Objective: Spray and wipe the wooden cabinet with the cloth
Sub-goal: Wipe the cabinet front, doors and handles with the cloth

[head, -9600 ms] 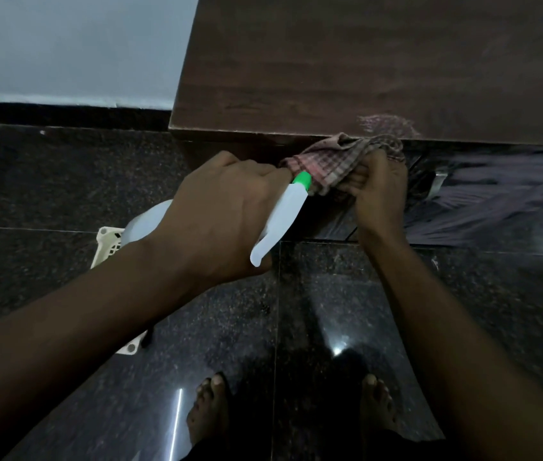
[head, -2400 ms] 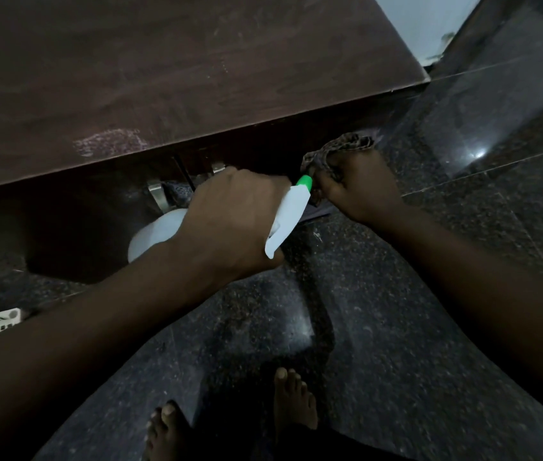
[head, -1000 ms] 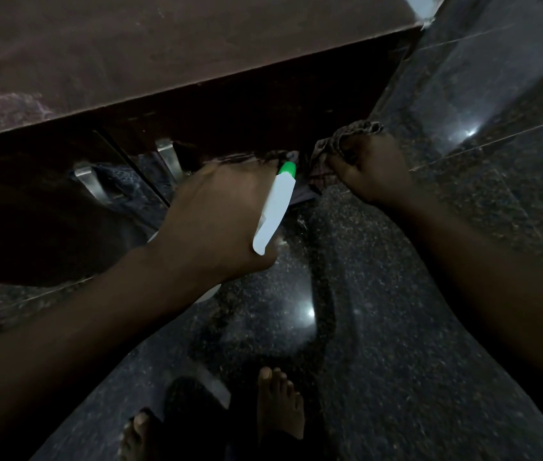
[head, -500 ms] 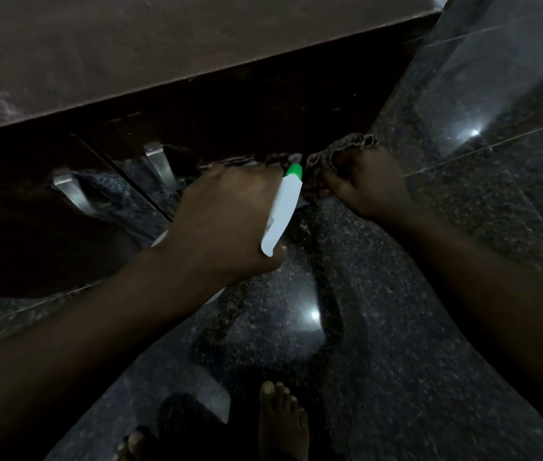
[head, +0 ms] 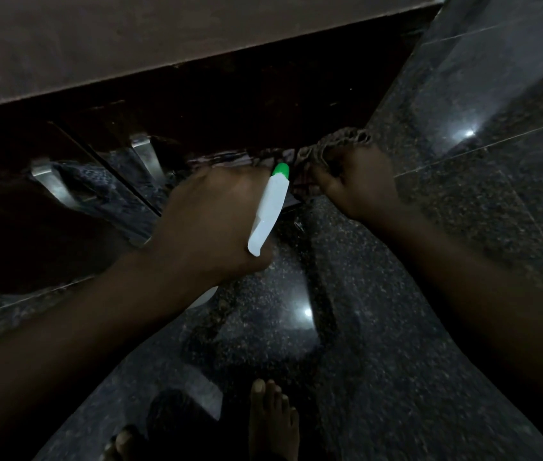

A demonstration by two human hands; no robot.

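Two hands work low on the cabinet (head: 263, 104) front in the head view. Your left hand (head: 210, 221) has its fingers wrapped round the spray bottle (head: 268, 211), nozzle aimed at the cloth (head: 333, 146), ready for another squirt. Your right hand (head: 353, 184) bunches that cloth in closed fingers against the bottom edge, beside the floor (head: 380, 327). Compared with half a second ago, both hands sit almost unchanged; only the camera has drifted slightly.

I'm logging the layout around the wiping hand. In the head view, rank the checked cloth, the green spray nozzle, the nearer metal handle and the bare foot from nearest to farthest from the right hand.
1. Checked cloth: bunched in the right hand.
2. Green spray nozzle: just left.
3. Nearer metal handle: farther left, on the wooden cabinet.
4. Bare foot: bottom, on the floor.
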